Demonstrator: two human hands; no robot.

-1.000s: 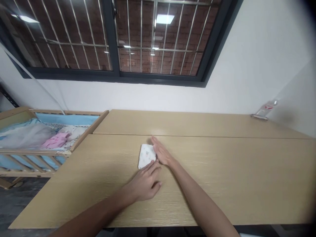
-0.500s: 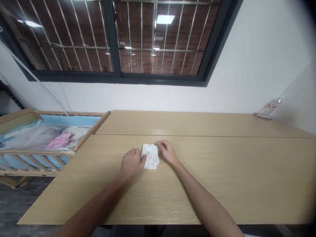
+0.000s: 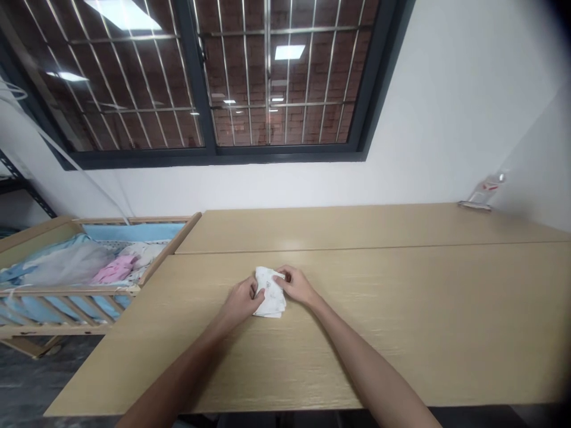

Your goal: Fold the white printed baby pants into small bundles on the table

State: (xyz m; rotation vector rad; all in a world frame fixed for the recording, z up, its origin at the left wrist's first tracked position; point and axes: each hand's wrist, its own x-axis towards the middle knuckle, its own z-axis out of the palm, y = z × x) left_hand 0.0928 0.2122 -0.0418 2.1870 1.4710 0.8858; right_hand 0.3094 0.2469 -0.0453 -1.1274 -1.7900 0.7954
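Observation:
A small folded white cloth with a faint print (image 3: pixel 270 297) lies near the middle of a light wooden table (image 3: pixel 401 333). My left hand (image 3: pixel 242 300) grips its left edge with curled fingers. On the cloth's right side, my right hand (image 3: pixel 297 285) pinches the upper edge. Both hands are closed on the cloth, which rests on the tabletop between them.
A wooden baby cot (image 3: pixel 84 267) with blue lining, pink and white clothes stands at the left, against the table. A clear plastic item with a red mark (image 3: pixel 482 193) sits at the table's far right corner. A barred window (image 3: pixel 214 77) fills the wall behind.
A second ago my hands lay flat, pressing the cloth. Since then they have moved to its two sides and closed on its edges. The camera has tilted slightly.

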